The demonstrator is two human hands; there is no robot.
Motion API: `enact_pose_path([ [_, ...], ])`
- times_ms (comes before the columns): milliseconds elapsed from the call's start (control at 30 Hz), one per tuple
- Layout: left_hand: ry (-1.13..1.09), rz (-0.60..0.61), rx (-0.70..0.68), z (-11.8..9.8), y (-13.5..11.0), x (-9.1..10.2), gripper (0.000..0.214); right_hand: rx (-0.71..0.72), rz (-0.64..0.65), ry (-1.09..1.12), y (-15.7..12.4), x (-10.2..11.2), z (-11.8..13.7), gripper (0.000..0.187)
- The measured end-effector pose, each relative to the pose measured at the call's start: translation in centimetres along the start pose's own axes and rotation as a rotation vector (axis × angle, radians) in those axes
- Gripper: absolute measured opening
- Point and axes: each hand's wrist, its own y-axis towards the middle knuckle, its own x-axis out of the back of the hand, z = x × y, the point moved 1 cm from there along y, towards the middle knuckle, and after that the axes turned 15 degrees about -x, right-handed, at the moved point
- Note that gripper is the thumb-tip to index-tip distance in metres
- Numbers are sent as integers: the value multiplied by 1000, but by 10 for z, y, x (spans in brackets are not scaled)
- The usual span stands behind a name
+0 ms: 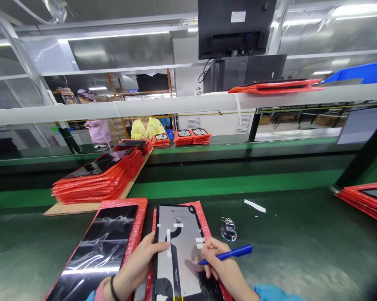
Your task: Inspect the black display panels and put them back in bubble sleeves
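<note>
A flat display panel lies in front of me with its silver back facing up, crossed by black strips and small white tapes. Under it shows red bubble wrap. My left hand grips the panel's left edge, thumb on top. A blue pen sits between the closed fingers of my right hand, which rests by the panel's right edge. Left of my hands, a dark glossy panel under clear film lies on another red bubble-wrap sheet.
Stacks of red-wrapped panels lean on a wooden board at the left. A small metallic object and a white paper strip lie on the right. More red sleeves are at the far right. A person in yellow stands across the bench.
</note>
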Motion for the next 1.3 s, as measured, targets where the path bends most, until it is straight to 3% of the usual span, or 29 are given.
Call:
enact_pose_path([
  [200, 16, -28, -124, 0, 6, -15, 44, 15, 23, 73, -3, 7, 11, 56],
  [300, 30, -49, -216, -16, 2, -19, 48, 86, -14, 93, -10, 17, 37, 49],
  [433, 43, -128, -339, -41, -1, -27, 37, 241, -96, 164, -16, 35, 77, 29],
  [733, -43, -93, -481, -79, 7, -52, 49, 316, -241, 256, -13, 51, 129, 32],
  [967, 2, -109, -577, -98, 3, -60, 58, 131, 34, 443, -19, 31, 140, 36],
  [1200, 19, -193, -551, -97, 0, -51, 68, 117, 51, 387, -28, 29, 131, 34],
  [1300, 43, -221, -536, -94, -3, -50, 70, 194, -95, 289, -32, 29, 127, 32],
])
